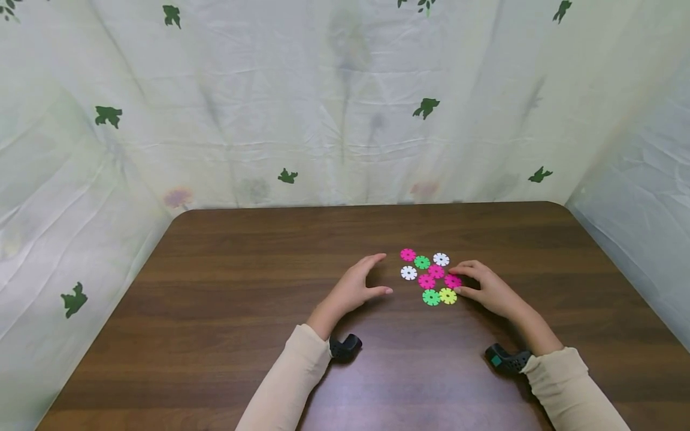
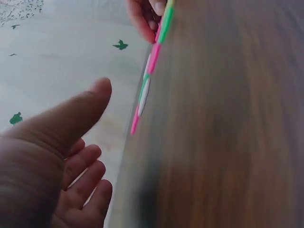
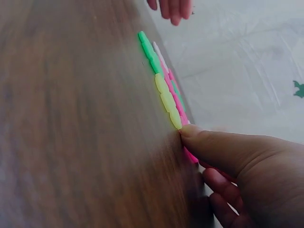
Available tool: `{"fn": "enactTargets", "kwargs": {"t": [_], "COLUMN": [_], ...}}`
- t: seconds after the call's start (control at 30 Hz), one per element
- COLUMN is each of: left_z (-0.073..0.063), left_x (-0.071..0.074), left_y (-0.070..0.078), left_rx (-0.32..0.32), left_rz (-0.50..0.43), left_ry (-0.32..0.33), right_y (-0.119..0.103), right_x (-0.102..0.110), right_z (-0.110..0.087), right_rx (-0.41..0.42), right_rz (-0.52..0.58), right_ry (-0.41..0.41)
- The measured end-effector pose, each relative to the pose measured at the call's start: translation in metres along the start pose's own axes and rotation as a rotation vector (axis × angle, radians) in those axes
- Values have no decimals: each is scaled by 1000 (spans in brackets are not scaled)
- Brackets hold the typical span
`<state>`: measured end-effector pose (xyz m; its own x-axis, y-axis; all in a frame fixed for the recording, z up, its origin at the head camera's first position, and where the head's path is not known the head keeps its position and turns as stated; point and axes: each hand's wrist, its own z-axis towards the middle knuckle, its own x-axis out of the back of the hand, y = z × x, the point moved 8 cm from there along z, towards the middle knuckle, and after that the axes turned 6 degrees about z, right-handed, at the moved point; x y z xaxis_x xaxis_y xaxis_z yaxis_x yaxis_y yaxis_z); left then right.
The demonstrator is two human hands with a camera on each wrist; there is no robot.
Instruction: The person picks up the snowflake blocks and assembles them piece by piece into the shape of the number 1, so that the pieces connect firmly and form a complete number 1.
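Observation:
Several flat, notched snowflake discs lie grouped on the brown table. They include a yellow disc [image 1: 448,296], a near green disc [image 1: 431,297], a far green disc [image 1: 422,262], a left white disc [image 1: 408,273], a right white disc [image 1: 441,259] and several pink ones. My right hand [image 1: 493,292] is at the group's right side, its thumb and fingertips touching around the rightmost pink disc [image 1: 453,281]. The thumb [image 3: 192,133] also meets the yellow disc's edge. Left of the group, my left hand [image 1: 353,287] holds nothing, its thumb and fingers spread and apart from the discs.
The wooden table [image 1: 226,287] has rounded far corners. Behind it hangs a pale curtain [image 1: 323,120] with green leaf prints. Black wrist devices sit on the left wrist [image 1: 345,347] and right wrist [image 1: 507,359].

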<state>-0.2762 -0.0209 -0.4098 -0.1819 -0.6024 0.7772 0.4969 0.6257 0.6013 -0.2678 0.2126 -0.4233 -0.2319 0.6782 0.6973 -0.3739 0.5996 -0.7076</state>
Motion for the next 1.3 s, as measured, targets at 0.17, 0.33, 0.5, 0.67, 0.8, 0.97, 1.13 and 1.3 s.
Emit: {"fn": "enactTargets", "kwargs": {"t": [0.17,0.33,0.5,0.67,0.8,0.97,1.13,1.3], "left_z": [5,10,16,22,26,28,31,33], "left_x": [-12,-23,-28,-29,-29,-29,-31,-32], "left_y": [2,5,6,6,8,10,12,16], "left_rx": [-1,-2,14,71,100,133,154,164], "left_rz": [2,58,143,218,278,302,308,309], "left_ry": [-23,-28,16,48,65,91,116,141], "right_y": [1,2,2,0,0,2,4,4], "right_x": [0,1,1,1,1,1,1,2], "right_z": [0,0,-1,-1,-1,0,0,1], "right_rx": [4,-5,-7,3,7,4,-6,-3], "right_rz": [21,27,25,27,31,43,51,57], "right_ry": [6,7,7,7,9,9,16,32]}}
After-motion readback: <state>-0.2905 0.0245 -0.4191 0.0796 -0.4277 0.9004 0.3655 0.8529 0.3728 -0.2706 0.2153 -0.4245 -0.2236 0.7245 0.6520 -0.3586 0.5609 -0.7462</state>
